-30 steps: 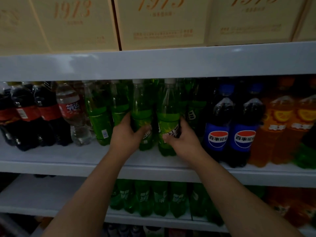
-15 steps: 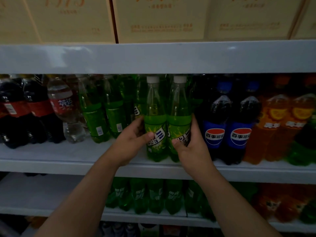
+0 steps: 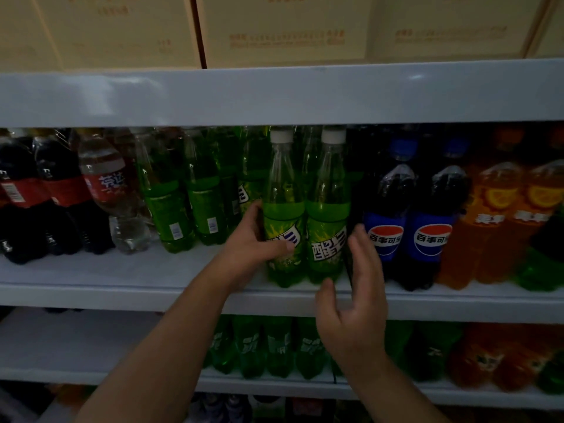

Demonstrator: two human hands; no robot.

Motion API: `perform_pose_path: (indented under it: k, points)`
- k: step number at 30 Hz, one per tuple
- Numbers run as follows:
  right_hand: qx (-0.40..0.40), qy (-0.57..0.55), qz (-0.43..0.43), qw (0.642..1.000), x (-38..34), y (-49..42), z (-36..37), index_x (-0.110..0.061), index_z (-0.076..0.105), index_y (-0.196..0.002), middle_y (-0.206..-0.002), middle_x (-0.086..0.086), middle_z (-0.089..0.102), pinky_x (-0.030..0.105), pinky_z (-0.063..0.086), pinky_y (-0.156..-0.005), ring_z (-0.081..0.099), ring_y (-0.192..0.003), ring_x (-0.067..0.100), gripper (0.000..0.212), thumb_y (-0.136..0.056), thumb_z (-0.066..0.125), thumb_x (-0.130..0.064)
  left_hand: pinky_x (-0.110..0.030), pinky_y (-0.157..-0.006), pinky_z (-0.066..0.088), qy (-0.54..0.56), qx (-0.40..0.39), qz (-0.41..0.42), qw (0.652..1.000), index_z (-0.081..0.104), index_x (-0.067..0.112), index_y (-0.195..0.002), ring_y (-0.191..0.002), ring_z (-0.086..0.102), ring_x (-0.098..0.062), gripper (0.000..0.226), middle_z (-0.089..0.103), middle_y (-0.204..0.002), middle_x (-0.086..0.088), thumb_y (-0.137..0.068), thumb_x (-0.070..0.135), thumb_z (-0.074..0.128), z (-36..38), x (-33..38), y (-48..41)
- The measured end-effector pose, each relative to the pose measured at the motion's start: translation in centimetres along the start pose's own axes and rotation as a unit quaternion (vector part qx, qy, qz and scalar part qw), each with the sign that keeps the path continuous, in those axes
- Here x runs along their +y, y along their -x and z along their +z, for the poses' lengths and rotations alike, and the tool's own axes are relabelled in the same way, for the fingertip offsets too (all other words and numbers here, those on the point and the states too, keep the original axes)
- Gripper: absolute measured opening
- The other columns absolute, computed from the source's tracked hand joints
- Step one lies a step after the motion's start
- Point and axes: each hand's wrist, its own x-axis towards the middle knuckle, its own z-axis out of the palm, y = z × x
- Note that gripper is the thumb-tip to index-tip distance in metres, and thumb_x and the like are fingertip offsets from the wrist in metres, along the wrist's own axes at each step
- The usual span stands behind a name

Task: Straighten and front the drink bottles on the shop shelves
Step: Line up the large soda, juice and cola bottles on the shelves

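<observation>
Two green soda bottles with white caps stand upright side by side at the front edge of the middle shelf (image 3: 91, 288). My left hand (image 3: 250, 248) grips the left green bottle (image 3: 282, 209) low on its label, thumb across the front. The right green bottle (image 3: 328, 215) stands free with its label facing me. My right hand (image 3: 351, 303) hovers just in front and to the right of it, fingers spread and relaxed, holding nothing.
Other green bottles (image 3: 164, 206) sit further back to the left, beside a clear bottle (image 3: 113, 196) and dark cola bottles (image 3: 18, 203). Blue-labelled cola bottles (image 3: 384, 227) and orange drinks (image 3: 494, 227) stand right. Cardboard boxes (image 3: 283, 29) fill the top shelf; more bottles (image 3: 274, 346) line the lower one.
Both green bottles have come forward to the shelf's front edge. My right hand has let go of the right bottle and drawn back; the left hand still holds its bottle.
</observation>
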Motion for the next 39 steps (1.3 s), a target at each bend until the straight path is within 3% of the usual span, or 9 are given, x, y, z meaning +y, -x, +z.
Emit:
perform_pose_path:
  k: [4, 7, 10, 17, 21, 25, 29, 35, 39]
  points:
    - [0.009, 0.006, 0.052, 0.999, 0.9, 1.9, -1.0, -0.023, 0.042, -0.135, -0.14, -0.013, 0.043, 0.025, 0.038, -0.105, 0.041, -0.131, 0.008, 0.052, -0.086, 0.055, -0.011, -0.04, -0.084, 0.054, 0.009, -0.027, -0.047, 0.999, 0.05, 0.008, -0.127, -0.109, 0.064, -0.032, 0.07, 0.068, -0.114, -0.014, -0.061, -0.002, 0.071, 0.8, -0.2, -0.6]
    - [-0.015, 0.046, 0.098, 0.994, 1.3, 1.8, -1.1, -0.016, 0.049, -0.134, -0.139, -0.02, 0.041, 0.016, 0.035, -0.105, 0.041, -0.128, -0.001, 0.049, -0.086, 0.056, -0.015, -0.041, -0.084, 0.054, -0.008, 0.001, -0.04, 0.999, 0.053, 0.003, -0.124, -0.106, 0.065, -0.032, 0.071, 0.069, -0.111, -0.016, -0.057, 0.001, 0.075, 1.5, -0.6, -0.7]
    - [-0.048, 0.082, 0.082, 0.992, 1.3, 1.5, -1.0, -0.005, 0.047, -0.137, -0.142, -0.005, 0.041, 0.006, 0.024, -0.105, 0.035, -0.13, -0.002, 0.052, -0.087, 0.056, -0.012, -0.047, -0.088, 0.052, -0.013, 0.009, -0.039, 0.999, 0.052, 0.001, -0.125, -0.106, 0.064, -0.034, 0.078, 0.067, -0.113, -0.019, -0.053, 0.007, 0.08, 2.0, -0.7, -0.8]
    - [-0.041, 0.102, 0.054, 0.992, 1.3, 1.7, -1.2, 0.0, 0.049, -0.134, -0.142, 0.005, 0.042, 0.005, 0.025, -0.103, 0.038, -0.13, 0.004, 0.049, -0.085, 0.053, -0.006, -0.042, -0.083, 0.054, -0.025, 0.02, -0.027, 0.999, 0.053, 0.001, -0.124, -0.104, 0.065, -0.032, 0.07, 0.069, -0.111, -0.015, -0.058, 0.005, 0.076, 3.3, -0.8, -0.5]
    - [-0.074, 0.078, 0.041, 0.993, 1.3, 2.4, -1.2, 0.001, 0.047, -0.135, -0.147, 0.005, 0.038, 0.01, 0.024, -0.108, 0.034, -0.134, 0.009, 0.052, -0.084, 0.054, -0.005, -0.041, -0.087, 0.054, -0.036, 0.008, -0.03, 0.999, 0.051, 0.004, -0.127, -0.108, 0.064, -0.031, 0.082, 0.068, -0.114, -0.015, -0.051, 0.016, 0.082, 3.3, 0.0, -0.2]
    - [-0.078, 0.03, 0.016, 0.996, 1.0, 3.0, -1.5, -0.002, 0.051, -0.133, -0.148, 0.005, 0.038, 0.014, 0.027, -0.109, 0.034, -0.137, 0.012, 0.047, -0.087, 0.052, -0.007, -0.031, -0.084, 0.053, -0.068, -0.008, -0.04, 0.997, 0.049, 0.015, -0.126, -0.108, 0.065, -0.022, 0.079, 0.07, -0.113, -0.004, -0.055, 0.01, 0.083, 2.6, 0.7, 0.4]
    - [-0.113, -0.012, -0.017, 0.993, 0.6, 4.1, -1.3, -0.007, 0.057, -0.126, -0.145, 0.005, 0.044, 0.017, 0.032, -0.107, 0.038, -0.136, 0.013, 0.04, -0.087, 0.05, -0.011, -0.032, -0.085, 0.054, -0.119, 0.015, -0.051, 0.991, 0.044, 0.024, -0.13, -0.109, 0.064, -0.018, 0.086, 0.069, -0.116, 0.001, -0.057, 0.007, 0.086, 1.8, 1.2, 1.8]
    - [-0.155, -0.043, 0.012, 0.987, 0.6, 5.7, -0.1, -0.012, 0.062, -0.119, -0.139, -0.007, 0.046, 0.015, 0.031, -0.106, 0.04, -0.132, 0.008, 0.036, -0.087, 0.047, -0.02, -0.023, -0.087, 0.052, -0.222, 0.061, -0.041, 0.972, 0.056, 0.034, -0.114, -0.106, 0.064, -0.008, 0.06, 0.07, -0.111, 0.013, -0.068, 0.007, 0.083, 1.9, 0.0, 3.6]
    - [-0.146, -0.047, 0.013, 0.988, 0.4, 6.0, 0.9, -0.017, 0.059, -0.118, -0.133, -0.007, 0.051, 0.016, 0.033, -0.105, 0.044, -0.129, 0.006, 0.032, -0.088, 0.047, -0.019, -0.018, -0.088, 0.05, -0.274, 0.05, -0.01, 0.96, 0.054, 0.036, -0.116, -0.105, 0.063, 0.0, 0.059, 0.069, -0.108, 0.019, -0.071, 0.01, 0.083, 1.8, -0.1, 3.4]
